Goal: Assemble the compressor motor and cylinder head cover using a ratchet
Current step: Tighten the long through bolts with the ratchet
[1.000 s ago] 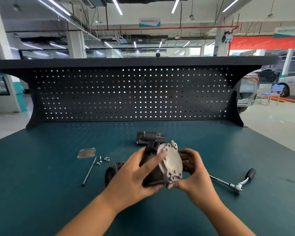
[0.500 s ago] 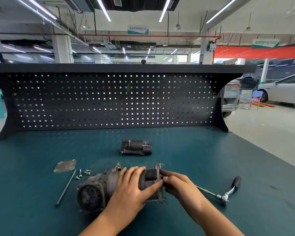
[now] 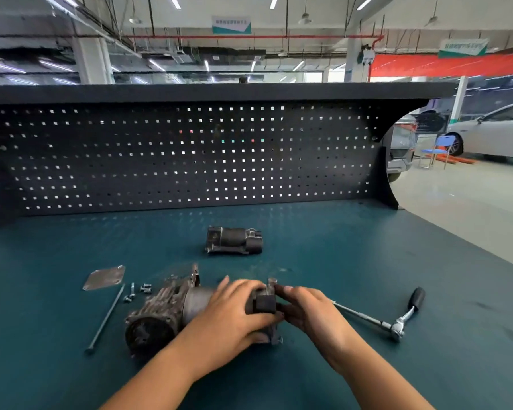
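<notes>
Both bare forearms reach forward; the left hand [image 3: 234, 309] lies palm-down, fingers curled, the right hand [image 3: 307, 310] cupped opposite, fingertips meeting.

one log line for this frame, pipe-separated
stage: seating end cover | left hand: on compressor body | right hand: at end cover | ratchet: idle on bench, right | bolts: loose, left

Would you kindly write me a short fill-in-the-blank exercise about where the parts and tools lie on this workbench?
1. Both hands rest on the compressor assembly, the left hand lying ____ it.
2. The ratchet lies untouched to the ____ of the right hand.
3. The flat metal plate lies on the ____ side of the bench.
4. The long bolt lies beside the small ____.

Missing words: over; right; left; screws
</notes>
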Motion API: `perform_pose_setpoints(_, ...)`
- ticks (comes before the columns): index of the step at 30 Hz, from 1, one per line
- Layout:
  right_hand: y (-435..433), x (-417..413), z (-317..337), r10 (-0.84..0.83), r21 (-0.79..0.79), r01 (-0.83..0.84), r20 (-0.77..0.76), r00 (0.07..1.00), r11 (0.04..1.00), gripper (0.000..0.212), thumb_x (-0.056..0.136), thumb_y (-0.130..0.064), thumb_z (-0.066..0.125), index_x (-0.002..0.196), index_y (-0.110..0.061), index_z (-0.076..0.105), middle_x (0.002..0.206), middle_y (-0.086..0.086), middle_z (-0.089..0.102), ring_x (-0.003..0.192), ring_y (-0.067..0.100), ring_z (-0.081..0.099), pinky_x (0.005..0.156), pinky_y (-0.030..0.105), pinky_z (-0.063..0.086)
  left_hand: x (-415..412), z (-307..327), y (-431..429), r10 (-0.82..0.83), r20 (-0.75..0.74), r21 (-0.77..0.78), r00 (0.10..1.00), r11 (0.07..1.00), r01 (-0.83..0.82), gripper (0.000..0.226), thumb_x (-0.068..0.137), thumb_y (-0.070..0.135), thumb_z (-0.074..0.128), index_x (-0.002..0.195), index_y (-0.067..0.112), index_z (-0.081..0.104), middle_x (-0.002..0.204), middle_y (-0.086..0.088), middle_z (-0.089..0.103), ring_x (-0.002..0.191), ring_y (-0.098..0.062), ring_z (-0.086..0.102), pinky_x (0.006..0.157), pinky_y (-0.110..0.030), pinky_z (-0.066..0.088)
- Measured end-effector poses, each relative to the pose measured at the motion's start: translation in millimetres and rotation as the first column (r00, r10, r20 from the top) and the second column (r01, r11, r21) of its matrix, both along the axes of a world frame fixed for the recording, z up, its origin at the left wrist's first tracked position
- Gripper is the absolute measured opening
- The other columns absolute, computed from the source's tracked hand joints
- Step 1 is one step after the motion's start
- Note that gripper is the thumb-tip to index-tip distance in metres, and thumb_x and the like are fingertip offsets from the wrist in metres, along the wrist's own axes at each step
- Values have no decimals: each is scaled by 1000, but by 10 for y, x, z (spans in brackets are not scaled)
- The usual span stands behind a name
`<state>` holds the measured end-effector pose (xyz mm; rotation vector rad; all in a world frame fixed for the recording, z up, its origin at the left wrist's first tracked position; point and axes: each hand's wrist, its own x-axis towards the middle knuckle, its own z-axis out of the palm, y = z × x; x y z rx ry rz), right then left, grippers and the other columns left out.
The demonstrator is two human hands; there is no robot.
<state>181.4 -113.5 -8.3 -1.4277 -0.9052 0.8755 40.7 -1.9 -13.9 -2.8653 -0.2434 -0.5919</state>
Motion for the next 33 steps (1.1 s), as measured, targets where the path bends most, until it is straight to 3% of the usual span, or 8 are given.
perform_pose_setpoints(4,-224,333,34,-60,-61,90,388,920,994,23,95,-14,52,94,-33,66,100,-3,71,98,11,63,86,20,44,9,-76,9,19,23,83,1000,996,-21,44,66,43,81,108,47,66,121,-3,62,110,-23,62,92,-42,48)
perform_pose_setpoints(8,-689,1097,50,-147,-152,441,807,573,884,23,92,-25,57,114,-26,63,123,-4,60,113,18,54,103,20,32,24,-64,37,-16,79,33,997,999,14,42,74,28,79,110,44,66,121,-6,61,112,-25,60,96,-46,42)
perform_pose_setpoints(10,-905,1350,-78,-63,-265,449,803,593,854,20,93,-25,56,112,-25,64,126,-3,58,116,20,51,107,37,31,3,-86,55,-10,90,19,996,1000,8,43,75,24,78,111,43,66,123,-7,60,113,-27,59,98,-47,38)
perform_pose_setpoints(14,-1150,1683,-284,43,-320,343,784,619,883,48,81,21,44,112,-10,64,132,7,54,129,24,42,105,15,26,-5,-80,81,-23,87,-68,996,997,29,36,84,24,69,114,41,65,129,-7,56,118,-29,53,101,-44,34)
perform_pose_setpoints(19,-1077,1667,-300,165,-304,329,906,389,894,28,86,-19,68,81,-40,51,98,-10,58,108,14,51,103,31,31,39,-271,-159,124,157,-281,980,957,-77,35,88,52,47,122,46,56,154,13,9,143,-10,-1,113,-30,-13)
perform_pose_setpoints(22,-1078,1518,-416,-53,-65,380,955,292,923,30,86,-14,67,74,-34,48,78,-13,56,85,19,56,97,40,30,-5,-460,-535,199,300,-416,933,907,-60,33,83,56,44,103,40,64,147,22,10,138,2,-2,112,-20,-4)
perform_pose_setpoints(26,-1070,1264,-311,-441,174,482,730,523,859,21,96,-16,51,75,-13,52,59,2,50,56,24,45,55,34,34,154,-548,-963,267,496,-506,826,862,25,17,81,37,54,85,24,64,116,10,47,112,6,36,95,-15,31)
perform_pose_setpoints(33,-1183,654,21,-297,-13,297,-6,955,955,27,100,-15,42,88,2,60,54,3,34,40,12,27,35,19,23,837,-401,-1381,159,371,-15,915,986,-166,57,79,13,35,136,11,34,133,-10,56,125,-26,51,104,-47,38)
